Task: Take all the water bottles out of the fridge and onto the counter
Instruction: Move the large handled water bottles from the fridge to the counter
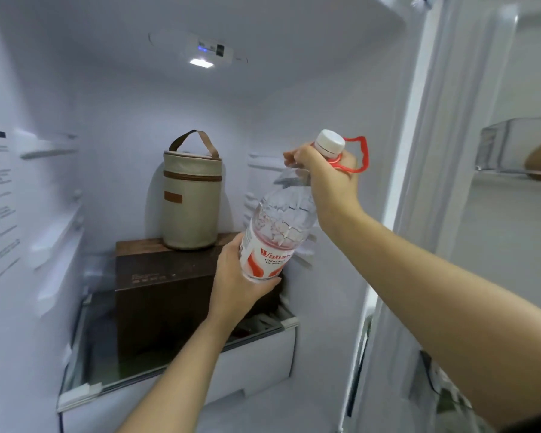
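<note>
Within the open fridge (122, 114), the right hand (328, 179) was clenched around the neck of the water bottle (278, 232), just under its white cap (329, 141), with the red carry loop (362, 157) standing out beyond the knuckles. The left hand (236, 281) cupped the labelled lower body from below, fingers curled round it.

Bottle position: held clear of every surface, in front of the compartment's right wall and just right of the brown box (163, 276).

Long axis: tilted, cap pointing up and to the right, base down and to the left toward the box.

Handling, as a judgement: a large clear plastic bottle, likely heavy if well filled (fill level hard to read). Its thin ribbed walls would give under a squeeze, and its chilled skin may be slippery. The stiff neck and the carry loop looked the surest holds, with a second hand under the base to bear the weight.

Beyond, a beige zipped bag (191, 198) stood upright on the box, which rested on the glass shelf (85, 354).
</note>
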Tool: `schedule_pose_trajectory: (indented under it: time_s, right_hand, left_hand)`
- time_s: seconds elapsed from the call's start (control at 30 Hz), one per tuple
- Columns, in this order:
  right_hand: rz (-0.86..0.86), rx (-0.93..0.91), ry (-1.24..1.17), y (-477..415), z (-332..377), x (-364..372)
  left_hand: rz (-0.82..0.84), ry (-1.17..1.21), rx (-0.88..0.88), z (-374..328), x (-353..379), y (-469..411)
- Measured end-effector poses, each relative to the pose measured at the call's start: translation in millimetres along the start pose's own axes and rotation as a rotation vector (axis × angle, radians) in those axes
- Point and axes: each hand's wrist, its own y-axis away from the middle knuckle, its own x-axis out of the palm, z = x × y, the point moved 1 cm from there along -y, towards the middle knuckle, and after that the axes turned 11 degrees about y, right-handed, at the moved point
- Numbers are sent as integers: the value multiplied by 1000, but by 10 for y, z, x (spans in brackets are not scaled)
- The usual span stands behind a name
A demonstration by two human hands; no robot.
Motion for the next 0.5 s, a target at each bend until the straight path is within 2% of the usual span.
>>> schedule_pose_trajectory:
  time_s: [0.2,0.3,0.37,0.5]
  right_hand:
    - [39,-113,41,547,349,-345]
    - [67,-188,17,824,553,-591]
    - [91,-208,-2,1006,676,-789]
    - [110,-244,0,1419,918,-1262]
  left_hand:
    - [-61,112,62,-370,156,420]
    - [-89,167,8,-627,221,726]
    - [-103,194,33,-876,280,933]
    - [-11,229,65,-1403,473,1371]
